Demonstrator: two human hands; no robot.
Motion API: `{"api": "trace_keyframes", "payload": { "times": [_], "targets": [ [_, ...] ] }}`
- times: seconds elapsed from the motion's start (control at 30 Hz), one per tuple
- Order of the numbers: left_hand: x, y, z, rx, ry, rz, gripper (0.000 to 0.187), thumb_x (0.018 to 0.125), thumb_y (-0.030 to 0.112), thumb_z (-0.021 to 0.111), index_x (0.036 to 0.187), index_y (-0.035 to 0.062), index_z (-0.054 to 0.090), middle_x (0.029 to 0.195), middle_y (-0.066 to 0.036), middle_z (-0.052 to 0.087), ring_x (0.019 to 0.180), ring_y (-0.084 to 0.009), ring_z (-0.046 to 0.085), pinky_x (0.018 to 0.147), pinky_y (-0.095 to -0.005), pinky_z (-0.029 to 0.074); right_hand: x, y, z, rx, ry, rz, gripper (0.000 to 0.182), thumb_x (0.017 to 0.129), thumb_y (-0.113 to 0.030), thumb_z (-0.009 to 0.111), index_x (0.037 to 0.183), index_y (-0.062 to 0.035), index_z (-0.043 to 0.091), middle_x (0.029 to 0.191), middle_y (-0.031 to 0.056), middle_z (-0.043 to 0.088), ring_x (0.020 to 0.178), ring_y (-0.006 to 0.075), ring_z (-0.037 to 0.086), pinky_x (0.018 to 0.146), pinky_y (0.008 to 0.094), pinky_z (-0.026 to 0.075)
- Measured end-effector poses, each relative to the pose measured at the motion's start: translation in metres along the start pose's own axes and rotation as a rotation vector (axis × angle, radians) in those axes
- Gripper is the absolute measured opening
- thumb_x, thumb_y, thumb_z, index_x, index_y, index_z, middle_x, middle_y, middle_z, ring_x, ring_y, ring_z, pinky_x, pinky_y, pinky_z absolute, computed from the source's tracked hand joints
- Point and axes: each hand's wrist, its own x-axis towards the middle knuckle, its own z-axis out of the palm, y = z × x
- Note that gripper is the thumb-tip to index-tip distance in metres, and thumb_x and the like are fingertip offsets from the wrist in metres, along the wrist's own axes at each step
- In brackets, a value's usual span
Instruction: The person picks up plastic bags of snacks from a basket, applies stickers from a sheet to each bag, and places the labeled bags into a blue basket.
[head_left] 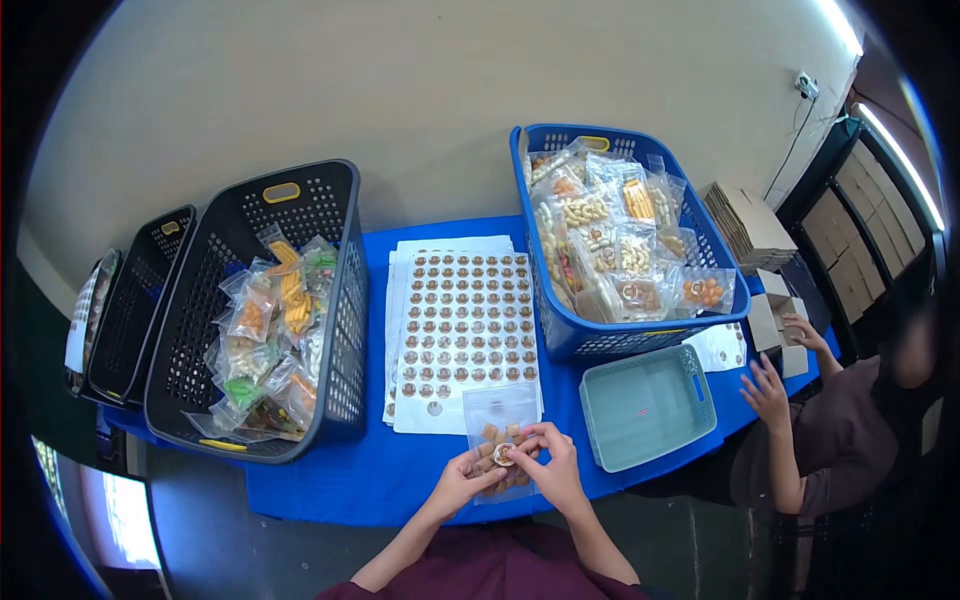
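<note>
A clear bag of brown snack pieces (493,432) lies at the front edge of the blue table, overlapping the sticker sheets (466,330). My left hand (463,484) grips the bag's left side, its thumb beside a round sticker (505,455) on the bag's front. On the right side, my right hand (548,466) has its fingers closed at the sticker and the bag. Rows of small round brown stickers cover the top sheet.
A black basket (350,300) of snack bags stands left, with darker baskets beyond. A blue basket (640,340) full of bags stands right, behind a pale green tray (649,455). A co-worker's hands (768,392) are near an open cardboard box (768,322) at right.
</note>
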Motion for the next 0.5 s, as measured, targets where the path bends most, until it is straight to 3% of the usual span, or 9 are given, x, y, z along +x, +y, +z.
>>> {"api": "trace_keyframes", "payload": {
  "times": [0.1,0.2,0.4,0.5],
  "targets": [
    [0.007,-0.005,0.012,0.01,-0.003,-0.006,0.046,0.079,0.005,0.06,0.12,-0.0039,0.04,0.107,-0.007,0.055,0.092,-0.0109,0.055,0.078,-0.0231,0.045,-0.001,0.003,-0.013,0.065,0.042,0.05,0.023,0.07,-0.006,0.068,0.085,-0.0002,0.052,0.063,0.0047,0.06,0.055,0.0069,0.053,0.055,0.0207,0.042],
    [0.017,-0.014,0.024,0.011,0.002,0.018,0.045,0.079,0.006,0.06,0.119,-0.0045,0.041,0.106,-0.007,0.055,0.092,-0.011,0.055,0.077,-0.0228,0.045,-0.004,0.009,-0.026,0.1,0.035,0.154,0.022,0.071,-0.015,0.066,0.088,-0.0079,0.053,0.066,-0.0029,0.06,0.061,0.0084,0.052,0.081,0.0301,0.029],
    [0.031,-0.019,0.056,-0.036,0.145,0.061,0.034,0.082,0.01,0.057,0.112,-0.0044,0.048,0.098,-0.007,0.059,0.088,-0.01,0.056,0.072,-0.0211,0.045,-0.001,0.012,-0.047,0.017,0.049,0.089,0.023,0.072,-0.018,0.067,0.088,-0.0087,0.053,0.065,-0.0031,0.059,0.06,0.009,0.052,0.078,0.0308,0.028],
    [0.036,-0.026,0.061,-0.016,0.239,0.091,0.026,0.084,0.012,0.056,0.104,-0.0038,0.053,0.094,-0.007,0.06,0.083,-0.0087,0.057,0.069,-0.0207,0.046,0.0,0.004,-0.048,-0.231,0.08,0.075,0.025,0.07,-0.017,0.068,0.085,-0.0059,0.052,0.06,-0.003,0.056,0.056,0.0081,0.048,0.072,0.0278,0.03]
  ]
}}
